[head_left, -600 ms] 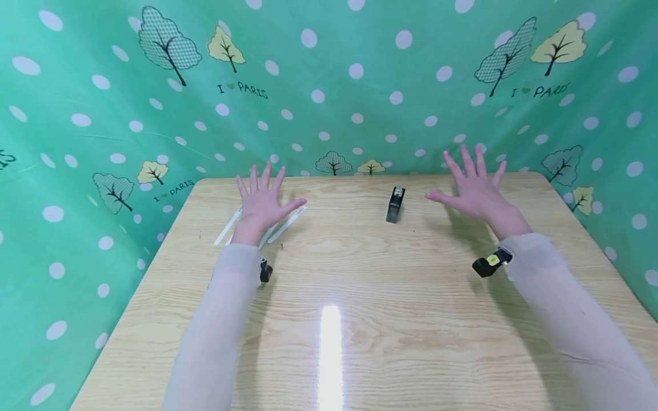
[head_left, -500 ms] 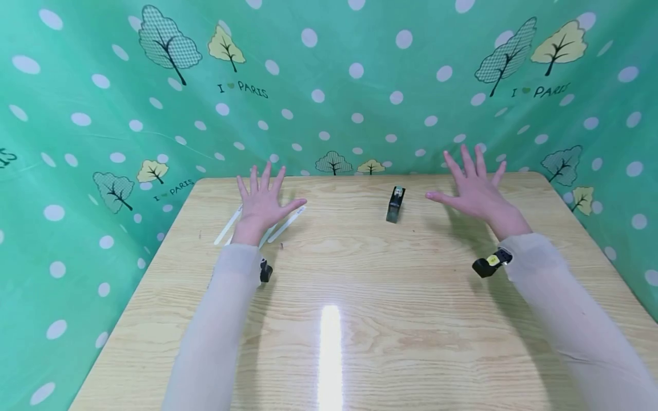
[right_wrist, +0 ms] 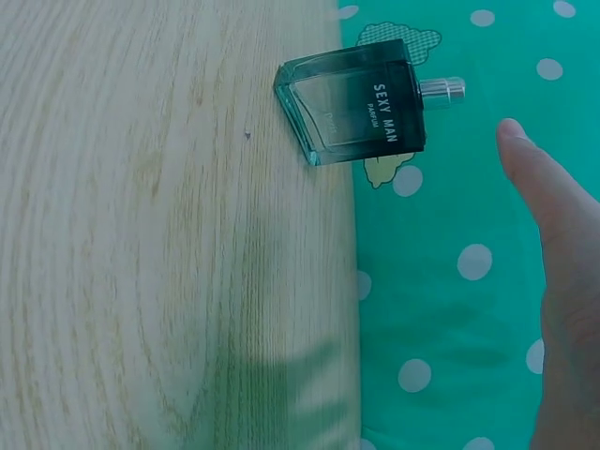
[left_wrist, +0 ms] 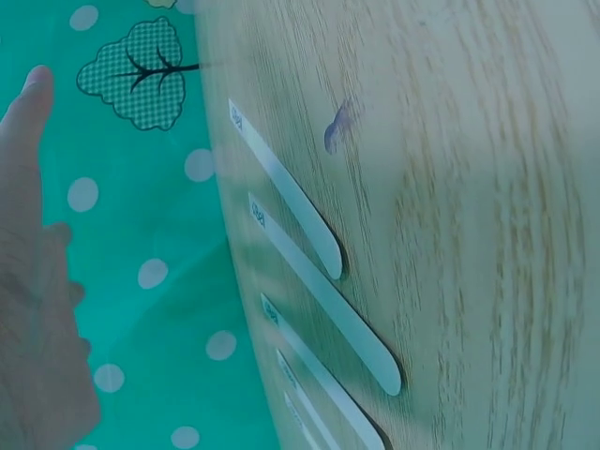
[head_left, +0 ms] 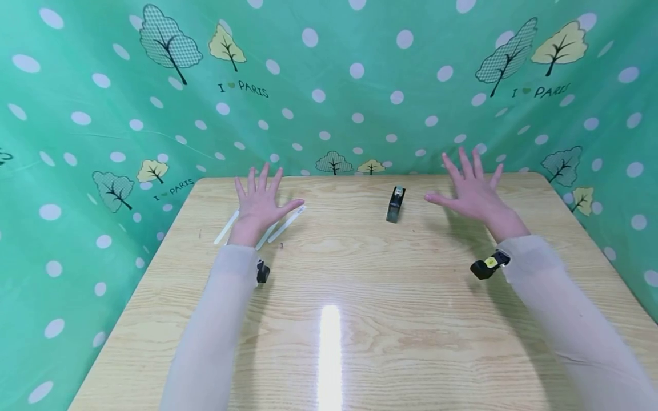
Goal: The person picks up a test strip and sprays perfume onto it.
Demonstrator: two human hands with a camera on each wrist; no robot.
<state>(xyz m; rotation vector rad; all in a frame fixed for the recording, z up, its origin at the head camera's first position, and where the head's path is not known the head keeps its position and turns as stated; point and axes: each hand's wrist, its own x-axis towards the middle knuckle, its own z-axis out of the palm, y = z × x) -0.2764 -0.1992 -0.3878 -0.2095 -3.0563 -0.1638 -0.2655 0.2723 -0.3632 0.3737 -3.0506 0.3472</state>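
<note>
A dark, see-through perfume bottle (head_left: pixel 396 204) lettered SEXY MAN stands upright just right of centre in the upper half of the head view. At upper right, near it, the right hand (head_left: pixel 474 197) is released, fingers spread wide. At upper left the left hand (head_left: pixel 259 206), likewise splayed and released, partly hides several white strips (head_left: pixel 287 224). Bottle and strips share a wooden worktop (head_left: pixel 401 297) before a dotted green cloth (head_left: pixel 370 91).
</note>
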